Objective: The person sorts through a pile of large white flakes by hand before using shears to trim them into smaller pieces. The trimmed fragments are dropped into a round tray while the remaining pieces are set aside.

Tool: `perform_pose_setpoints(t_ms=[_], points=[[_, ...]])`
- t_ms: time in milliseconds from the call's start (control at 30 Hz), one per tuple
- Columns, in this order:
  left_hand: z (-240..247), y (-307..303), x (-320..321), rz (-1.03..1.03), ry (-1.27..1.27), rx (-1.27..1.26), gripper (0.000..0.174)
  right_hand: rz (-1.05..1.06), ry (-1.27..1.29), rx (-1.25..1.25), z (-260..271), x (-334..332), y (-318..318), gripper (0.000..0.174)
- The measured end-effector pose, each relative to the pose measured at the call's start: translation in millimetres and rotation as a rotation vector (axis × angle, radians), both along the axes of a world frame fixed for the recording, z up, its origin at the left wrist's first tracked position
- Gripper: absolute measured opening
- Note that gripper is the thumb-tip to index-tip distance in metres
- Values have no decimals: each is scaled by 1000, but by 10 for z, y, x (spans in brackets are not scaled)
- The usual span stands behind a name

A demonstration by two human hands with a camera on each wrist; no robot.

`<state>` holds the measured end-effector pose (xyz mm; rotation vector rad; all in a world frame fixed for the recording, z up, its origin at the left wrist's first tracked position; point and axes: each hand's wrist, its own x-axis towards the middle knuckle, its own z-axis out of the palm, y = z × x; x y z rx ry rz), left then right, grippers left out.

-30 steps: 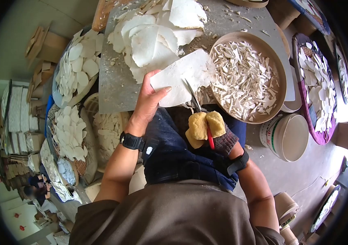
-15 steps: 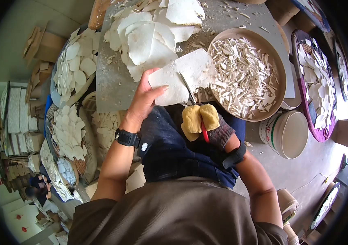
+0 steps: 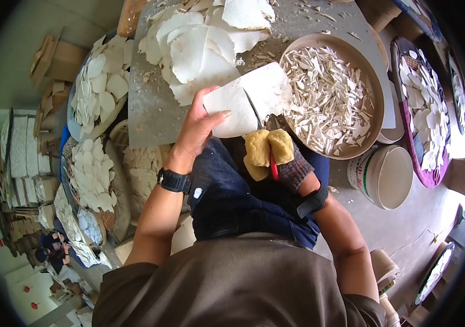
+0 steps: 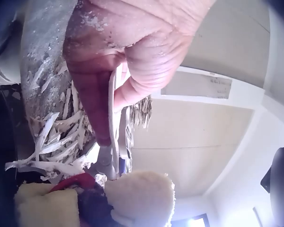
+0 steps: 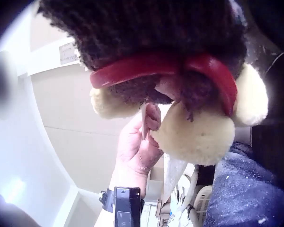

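Note:
In the head view my bare left hand [image 3: 195,129] pinches a flat white sheet [image 3: 227,109] between thumb and fingers; the left wrist view shows this sheet [image 4: 112,118] edge-on. My gloved right hand [image 3: 284,158], with yellow foam pads [image 3: 269,148] over it, grips scissors whose red handles [image 5: 137,68] show in the right wrist view. One dark blade [image 3: 252,106] lies across the sheet, whose right part sits at a slightly different angle from the left. The lower blade is hidden.
A round tray [image 3: 373,122] of white slivers stands to the right, with a stack of white sheets [image 3: 189,54] on the grey table [image 3: 153,122]. A bucket [image 3: 388,180] is below right. Baskets of white pieces [image 3: 92,174] stand at left.
The scissors' blade has moved lower and right over the sheet, and the sheet's right part now tilts apart from the left. Both hands have shifted slightly.

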<state>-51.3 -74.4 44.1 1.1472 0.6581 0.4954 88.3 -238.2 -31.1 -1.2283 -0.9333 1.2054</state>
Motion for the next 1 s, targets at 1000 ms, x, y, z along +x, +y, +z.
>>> perform_pose_setpoints(t_ms=[1000], points=[[222,118,-48,36,18,92,53,330,-144,-60,239,224,-11,52]])
